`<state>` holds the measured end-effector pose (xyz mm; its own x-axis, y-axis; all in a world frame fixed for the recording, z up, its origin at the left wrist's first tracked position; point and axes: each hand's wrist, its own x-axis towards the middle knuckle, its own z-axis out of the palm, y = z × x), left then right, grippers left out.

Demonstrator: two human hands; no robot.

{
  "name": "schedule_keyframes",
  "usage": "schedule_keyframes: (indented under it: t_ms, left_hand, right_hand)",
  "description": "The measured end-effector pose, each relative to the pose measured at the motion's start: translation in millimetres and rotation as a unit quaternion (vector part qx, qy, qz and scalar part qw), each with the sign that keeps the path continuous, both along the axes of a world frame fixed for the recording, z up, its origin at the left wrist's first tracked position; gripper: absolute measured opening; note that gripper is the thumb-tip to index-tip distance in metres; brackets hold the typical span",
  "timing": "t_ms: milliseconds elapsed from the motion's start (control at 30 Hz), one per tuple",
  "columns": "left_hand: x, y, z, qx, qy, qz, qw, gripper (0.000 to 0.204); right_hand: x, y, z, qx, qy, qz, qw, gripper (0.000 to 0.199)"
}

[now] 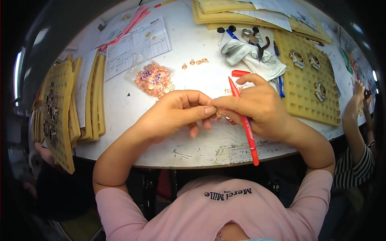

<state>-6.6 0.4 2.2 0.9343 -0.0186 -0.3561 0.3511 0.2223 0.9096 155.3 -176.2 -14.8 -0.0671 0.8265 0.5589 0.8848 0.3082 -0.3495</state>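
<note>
My left hand [177,112] and my right hand [257,108] meet over the middle of the white table [120,108]. Their fingertips pinch a small rose-gold metal piece [219,117] between them, mostly hidden by the fingers. A red pen [246,127] lies through my right hand, tip pointing away, its tail sticking out over the table's near edge. The pen's red cap [240,73] rests on the table just beyond my right hand. A clear bag of small rose-gold parts [153,79] lies beyond my left hand.
Yellow grid trays stand stacked at the left [60,104], one at the right [309,80] holds ring-shaped metal parts. Printed sheets [136,46], a white cloth [251,56], pliers and loose parts [197,62] lie further back. Another person's arm [354,120] is at the right edge.
</note>
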Motion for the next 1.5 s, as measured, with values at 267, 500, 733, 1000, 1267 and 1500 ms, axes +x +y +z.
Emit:
schedule_keyframes:
  t_ms: [267,500,733,1000,1267,1500]
  left_hand:
    - [1.6,2.2,-4.2,-0.004,0.017,0.017,1.0,0.023]
    - [0.6,-2.5,-7.2,0.0,0.002,0.016,1.0,0.023]
    - [-1.0,-10.0,-1.0,0.115,-0.029,0.023,0.993,0.023]
    - [-0.6,-5.2,-3.2,0.01,0.003,0.008,1.0,0.024]
    - [0.4,-6.2,-2.0,-0.036,0.023,0.027,0.999,0.023]
    - [1.6,-7.4,1.3,-0.054,0.038,0.036,0.997,0.026]
  right_hand:
    - [-0.6,2.9,-4.9,0.006,0.066,-0.048,0.997,0.014]
    - [-4.3,3.5,-6.1,-0.037,0.142,-0.045,0.988,0.01]
    - [-3.8,2.4,-4.5,-0.042,0.116,-0.032,0.992,0.008]
    - [-4.2,2.2,-8.2,-0.012,0.1,-0.036,0.994,0.015]
    - [-1.0,3.2,-6.5,0.005,0.06,-0.031,0.998,0.026]
    - [0.1,3.3,-7.0,-0.006,0.069,-0.011,0.998,0.019]
